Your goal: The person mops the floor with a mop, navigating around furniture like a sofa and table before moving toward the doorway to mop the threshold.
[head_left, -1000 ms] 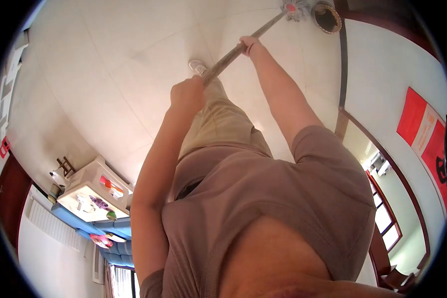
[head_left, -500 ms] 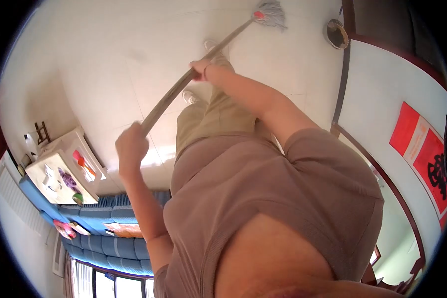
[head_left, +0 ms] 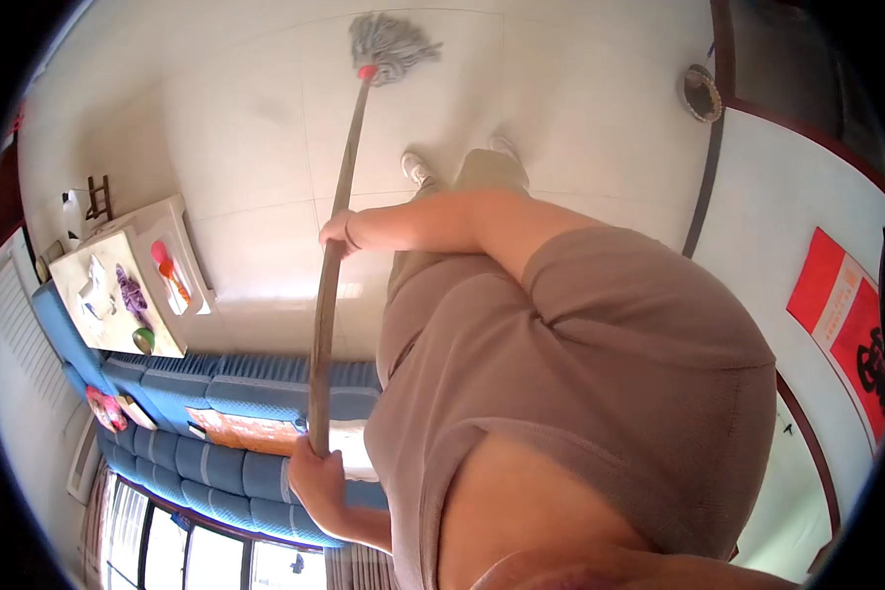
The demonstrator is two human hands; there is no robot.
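Observation:
I hold a mop with a long wooden handle (head_left: 330,305) that runs from low in the view up to the floor. Its grey string mop head (head_left: 388,44), with a red collar, rests on the white tiled floor (head_left: 246,128) ahead of my feet. My right hand (head_left: 338,234) grips the handle about midway, with my arm reaching across my body. Gripping the handle's upper end, my left hand (head_left: 315,479) is low at the left, over the blue sofa. My brown shirt fills the lower right.
A blue sofa (head_left: 216,393) stands along the left. Beside it is a white table (head_left: 179,218) with small toys on top. A round dark object (head_left: 703,93) lies by the wall at top right. A red poster (head_left: 846,315) hangs on the right wall.
The mop head has swept left across the floor, from the top right towards the top middle. My left hand dropped lower and my right hand moved left with the handle, which now stands almost vertical.

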